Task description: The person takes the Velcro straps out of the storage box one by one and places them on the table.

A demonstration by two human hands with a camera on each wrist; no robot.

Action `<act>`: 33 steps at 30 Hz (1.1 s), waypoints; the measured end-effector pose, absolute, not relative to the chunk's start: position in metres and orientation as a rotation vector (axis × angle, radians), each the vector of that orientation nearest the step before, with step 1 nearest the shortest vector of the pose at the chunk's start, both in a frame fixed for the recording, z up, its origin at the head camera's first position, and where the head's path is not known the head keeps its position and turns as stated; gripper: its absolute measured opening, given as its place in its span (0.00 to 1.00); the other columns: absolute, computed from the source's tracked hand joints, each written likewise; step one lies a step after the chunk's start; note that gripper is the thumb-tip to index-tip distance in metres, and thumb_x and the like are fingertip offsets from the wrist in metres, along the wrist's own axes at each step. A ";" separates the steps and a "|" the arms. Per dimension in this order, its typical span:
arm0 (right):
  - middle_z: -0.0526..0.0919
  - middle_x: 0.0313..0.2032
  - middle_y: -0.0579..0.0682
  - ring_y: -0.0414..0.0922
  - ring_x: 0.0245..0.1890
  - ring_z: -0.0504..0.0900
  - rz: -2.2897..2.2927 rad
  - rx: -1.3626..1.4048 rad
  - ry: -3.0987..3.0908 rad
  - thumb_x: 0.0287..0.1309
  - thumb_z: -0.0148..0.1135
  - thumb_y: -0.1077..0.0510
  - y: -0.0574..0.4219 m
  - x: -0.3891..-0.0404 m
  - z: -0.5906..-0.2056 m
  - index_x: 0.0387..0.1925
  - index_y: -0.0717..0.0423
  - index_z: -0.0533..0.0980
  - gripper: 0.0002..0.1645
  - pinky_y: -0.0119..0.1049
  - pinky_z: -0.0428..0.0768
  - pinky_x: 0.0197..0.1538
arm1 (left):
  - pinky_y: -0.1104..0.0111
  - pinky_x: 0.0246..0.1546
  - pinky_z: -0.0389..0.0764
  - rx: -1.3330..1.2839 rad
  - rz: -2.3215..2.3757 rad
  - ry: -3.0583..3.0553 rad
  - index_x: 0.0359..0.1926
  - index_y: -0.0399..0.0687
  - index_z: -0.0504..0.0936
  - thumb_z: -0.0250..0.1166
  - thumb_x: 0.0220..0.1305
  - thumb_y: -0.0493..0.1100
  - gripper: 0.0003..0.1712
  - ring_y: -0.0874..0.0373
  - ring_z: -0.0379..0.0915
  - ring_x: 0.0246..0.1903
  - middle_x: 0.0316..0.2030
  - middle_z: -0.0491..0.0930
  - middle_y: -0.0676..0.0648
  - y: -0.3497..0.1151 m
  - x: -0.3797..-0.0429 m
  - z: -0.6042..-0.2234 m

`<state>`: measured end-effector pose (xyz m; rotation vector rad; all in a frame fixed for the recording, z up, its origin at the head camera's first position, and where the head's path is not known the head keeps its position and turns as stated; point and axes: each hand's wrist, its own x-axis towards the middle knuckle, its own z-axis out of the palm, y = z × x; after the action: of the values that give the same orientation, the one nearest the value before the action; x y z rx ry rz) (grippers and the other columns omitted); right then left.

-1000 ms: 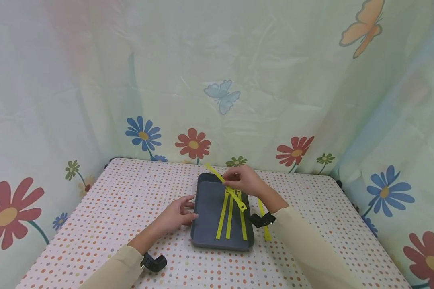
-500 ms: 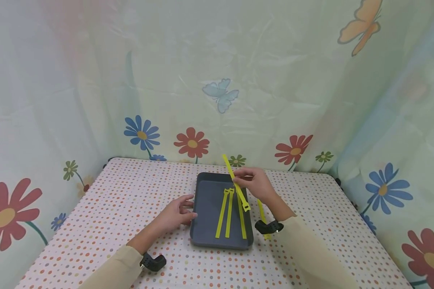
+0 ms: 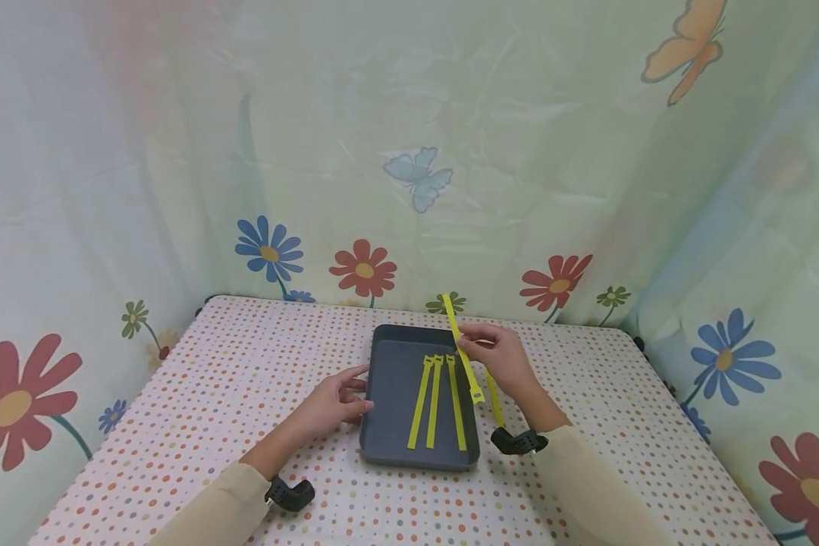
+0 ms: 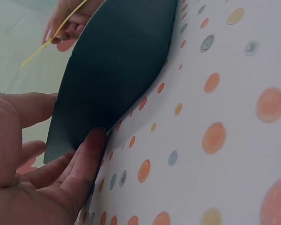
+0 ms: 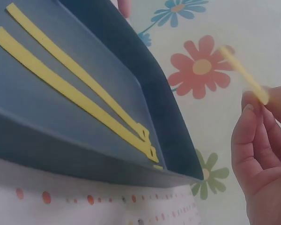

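My right hand (image 3: 494,353) pinches a yellow hook-and-loop cable tie (image 3: 469,373) between thumb and fingers, over the right wall of a dark grey tray (image 3: 392,402). The tie slants, its slotted head low and near me, its tail pointing up and away. In the right wrist view the pinched tie (image 5: 246,74) is blurred. Three more yellow cable ties (image 3: 434,402) lie side by side in the tray, heads toward the far end. My left hand (image 3: 327,402) touches the tray's left wall from outside; the left wrist view shows its fingertips (image 4: 94,140) against the wall.
Another yellow cable tie (image 3: 494,398) lies on the dotted tablecloth (image 3: 280,341) right of the tray, partly behind my right wrist. A black wristband (image 3: 519,441) circles that wrist, another band (image 3: 290,494) the left. A flowered curtain (image 3: 314,189) hangs behind the table.
My right hand has carried its cable tie from over the ties in the tray rightward to the tray's right wall, and the tie has turned steeper. The left hand stays at the tray.
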<state>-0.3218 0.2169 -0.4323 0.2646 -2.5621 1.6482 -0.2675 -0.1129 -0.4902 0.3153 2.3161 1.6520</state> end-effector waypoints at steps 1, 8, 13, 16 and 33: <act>0.84 0.50 0.56 0.44 0.49 0.88 1.662 0.256 -2.553 0.65 0.71 0.50 0.219 -0.321 -0.433 0.59 0.52 0.82 0.23 0.33 0.88 0.47 | 0.62 0.44 0.88 0.319 1.652 2.316 0.79 0.51 0.60 0.70 0.67 0.43 0.44 0.55 0.85 0.47 0.66 0.74 0.37 -0.113 -0.267 -0.490; 0.83 0.49 0.57 0.36 0.44 0.87 1.715 0.226 -2.500 0.64 0.71 0.49 0.232 -0.317 -0.439 0.59 0.55 0.82 0.25 0.31 0.88 0.47 | 0.62 0.46 0.88 0.347 1.649 2.311 0.79 0.49 0.61 0.70 0.68 0.43 0.43 0.50 0.84 0.53 0.67 0.74 0.35 -0.113 -0.265 -0.489; 0.84 0.50 0.55 0.35 0.44 0.86 1.723 0.173 -2.475 0.63 0.72 0.47 0.237 -0.312 -0.440 0.58 0.55 0.82 0.26 0.29 0.87 0.47 | 0.62 0.49 0.88 0.350 1.675 2.283 0.79 0.48 0.61 0.70 0.68 0.44 0.43 0.45 0.81 0.59 0.68 0.73 0.33 -0.113 -0.264 -0.489; 0.85 0.50 0.54 0.34 0.43 0.86 1.738 0.128 -2.454 0.64 0.71 0.47 0.240 -0.310 -0.440 0.58 0.57 0.82 0.26 0.28 0.87 0.47 | 0.62 0.49 0.88 0.353 1.679 2.278 0.79 0.48 0.61 0.70 0.68 0.45 0.43 0.45 0.81 0.60 0.68 0.73 0.34 -0.114 -0.264 -0.489; 0.84 0.53 0.56 0.35 0.42 0.88 1.816 -0.018 -2.367 0.62 0.72 0.49 0.242 -0.304 -0.440 0.58 0.56 0.82 0.26 0.29 0.87 0.47 | 0.61 0.48 0.88 0.373 1.715 2.264 0.79 0.47 0.61 0.70 0.68 0.42 0.43 0.44 0.80 0.59 0.68 0.73 0.33 -0.115 -0.263 -0.488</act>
<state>-0.3036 0.2419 -0.4402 -0.0183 -2.3672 1.8162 -0.2630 -0.1146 -0.4877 0.3728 2.2642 1.7147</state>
